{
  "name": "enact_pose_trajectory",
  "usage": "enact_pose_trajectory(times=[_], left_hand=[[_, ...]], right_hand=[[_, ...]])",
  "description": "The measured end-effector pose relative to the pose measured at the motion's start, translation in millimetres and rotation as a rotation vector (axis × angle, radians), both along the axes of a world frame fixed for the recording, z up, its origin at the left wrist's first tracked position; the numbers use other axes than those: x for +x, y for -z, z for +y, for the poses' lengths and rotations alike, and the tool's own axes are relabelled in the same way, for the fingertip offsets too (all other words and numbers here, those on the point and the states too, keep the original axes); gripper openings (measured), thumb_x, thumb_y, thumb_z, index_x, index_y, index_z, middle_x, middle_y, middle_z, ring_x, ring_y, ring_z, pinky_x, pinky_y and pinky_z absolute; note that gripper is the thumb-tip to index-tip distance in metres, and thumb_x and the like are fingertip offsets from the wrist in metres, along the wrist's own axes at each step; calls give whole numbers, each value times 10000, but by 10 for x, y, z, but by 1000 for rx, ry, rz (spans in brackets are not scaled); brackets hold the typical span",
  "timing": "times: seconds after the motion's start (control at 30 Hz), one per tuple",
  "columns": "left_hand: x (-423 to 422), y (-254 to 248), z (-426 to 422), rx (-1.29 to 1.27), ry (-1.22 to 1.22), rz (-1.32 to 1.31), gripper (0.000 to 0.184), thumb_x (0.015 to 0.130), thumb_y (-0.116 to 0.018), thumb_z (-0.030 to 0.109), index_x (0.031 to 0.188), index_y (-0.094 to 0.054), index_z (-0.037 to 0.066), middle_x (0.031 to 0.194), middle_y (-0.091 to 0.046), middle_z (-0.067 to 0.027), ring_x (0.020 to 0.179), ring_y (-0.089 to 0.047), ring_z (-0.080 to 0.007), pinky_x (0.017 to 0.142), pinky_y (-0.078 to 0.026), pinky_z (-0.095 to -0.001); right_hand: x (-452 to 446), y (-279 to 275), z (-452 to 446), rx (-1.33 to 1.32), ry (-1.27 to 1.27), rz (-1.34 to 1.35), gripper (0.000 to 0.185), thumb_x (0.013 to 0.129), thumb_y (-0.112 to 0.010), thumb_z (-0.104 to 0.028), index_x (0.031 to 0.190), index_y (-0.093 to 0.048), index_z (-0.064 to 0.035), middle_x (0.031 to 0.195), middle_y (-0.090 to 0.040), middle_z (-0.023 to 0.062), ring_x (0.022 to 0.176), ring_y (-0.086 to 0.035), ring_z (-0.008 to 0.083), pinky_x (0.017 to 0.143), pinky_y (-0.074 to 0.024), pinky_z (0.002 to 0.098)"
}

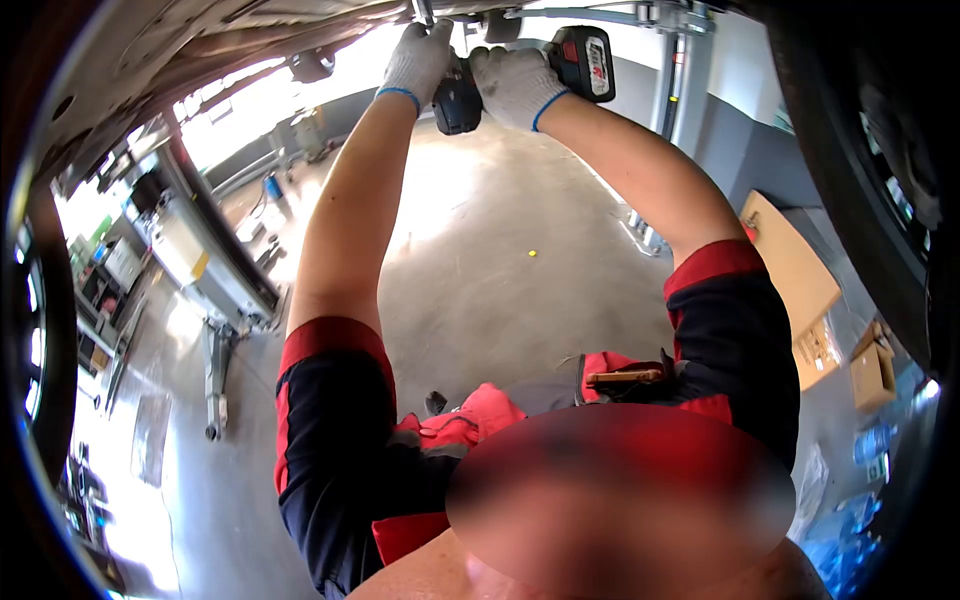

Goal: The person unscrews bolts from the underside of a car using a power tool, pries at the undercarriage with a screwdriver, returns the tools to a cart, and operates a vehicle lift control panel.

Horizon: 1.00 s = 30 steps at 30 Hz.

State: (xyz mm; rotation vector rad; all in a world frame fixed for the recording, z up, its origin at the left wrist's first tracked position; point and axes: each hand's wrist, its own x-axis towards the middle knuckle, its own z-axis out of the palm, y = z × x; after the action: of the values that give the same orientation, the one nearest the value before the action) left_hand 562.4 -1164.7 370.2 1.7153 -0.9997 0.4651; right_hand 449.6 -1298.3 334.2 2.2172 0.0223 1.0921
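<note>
A black cordless impact wrench (458, 104) is raised overhead, close to the underside of a vehicle (200, 60). My right hand (515, 86), in a pale knit glove with a blue cuff, is closed round its handle. The black and red battery pack (597, 62) sticks out to the right of that hand. My left hand (417, 64), gloved the same way, is closed at the front of the wrench. A metal shaft (423, 12) rises above the left fingers; its upper end is cut off by the frame.
Lift posts stand at the left (215, 250) and right (690, 85). A lift arm (216, 380) reaches over the floor at left. Cardboard (790, 250), an open box (873, 375) and plastic bottles (840, 540) lie at right. A small yellow object (532, 253) is on the floor ahead.
</note>
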Motion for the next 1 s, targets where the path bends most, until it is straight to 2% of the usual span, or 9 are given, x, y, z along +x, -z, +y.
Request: enact_pose_trajectory(times=[0.03, 0.1, 0.2, 0.3, 0.33, 0.43, 0.47, 0.73, 1.0], left_hand=[[-57, 36, 168, -153, 83, 215, 585, 969, -554, 478, 1264, -591, -27, 975, -729, -167, 902, -714, -267, 860, -553, -398], [27, 29, 601, -120, 16, 162, 598, 944, -566, 477, 1297, -593, -5, 1003, -731, -164, 912, -712, -266, 865, -548, -397], [424, -9, 994, -182, -19, 110, 593, 947, -617, 431, 1326, -573, -23, 947, -686, -115, 814, -647, -186, 758, -537, -345], [722, -80, 1397, -282, -157, 155, 564, 940, -617, 432, 1287, -612, -13, 925, -682, -106, 789, -640, -179, 728, -536, -347], [849, -125, 1550, -288, -191, 138, 516, 933, -625, 422, 1220, -654, -6, 895, -680, -93, 770, -630, -176, 704, -528, -350], [1063, -263, 2053, -282, -236, 150, 525, 915, -580, 436, 1190, -670, -2, 883, -703, -148, 765, -676, -251, 714, -545, -406], [1120, -304, 2183, -319, -247, 127, 493, 913, -579, 433, 1109, -687, -7, 814, -688, -135, 698, -655, -239, 667, -536, -395], [1549, -356, 3109, -429, -421, 80, 448, 900, -582, 419, 915, -690, -15, 730, -663, -128, 622, -628, -226, 607, -495, -378], [1878, -561, 4033, -362, -613, 76, 442, 900, -619, 431, 945, -716, 2, 809, -700, -143, 704, -652, -242, 672, -504, -396]], right_hand=[[48, -48, 158, 83, -12, 46, 254, 905, -579, -150, 1078, -600, 35, 934, -728, 194, 823, -753, 316, 688, -601, 449], [223, -105, 512, 50, -57, 31, 258, 916, -576, -166, 1082, -604, 29, 923, -728, 197, 846, -753, 327, 712, -601, 446], [598, -201, 925, 124, -144, -20, 263, 923, -573, -182, 1085, -614, 22, 933, -735, 201, 859, -754, 322, 720, -600, 441], [934, -366, 1385, 190, -233, 51, 273, 914, -576, -178, 1096, -622, 20, 955, -741, 206, 867, -755, 307, 723, -600, 431], [1087, -390, 1493, 174, -311, 22, 307, 942, -591, -236, 1090, -624, 30, 924, -737, 219, 845, -746, 360, 727, -601, 473], [1523, -523, 1908, 126, -369, 40, 300, 934, -593, -222, 1092, -621, 32, 905, -735, 217, 844, -748, 349, 725, -601, 469], [1714, -555, 2022, 87, -378, 27, 294, 922, -596, -206, 1080, -615, 41, 903, -731, 225, 835, -749, 341, 722, -602, 459], [2378, -701, 2911, -33, -521, 41, 322, 886, -610, -164, 1148, -636, 21, 975, -751, 186, 916, -753, 311, 732, -608, 430], [2870, -873, 3793, 98, -725, 162, 314, 906, -592, -211, 1056, -702, 43, 1013, -739, 253, 948, -749, 352, 773, -612, 445]])
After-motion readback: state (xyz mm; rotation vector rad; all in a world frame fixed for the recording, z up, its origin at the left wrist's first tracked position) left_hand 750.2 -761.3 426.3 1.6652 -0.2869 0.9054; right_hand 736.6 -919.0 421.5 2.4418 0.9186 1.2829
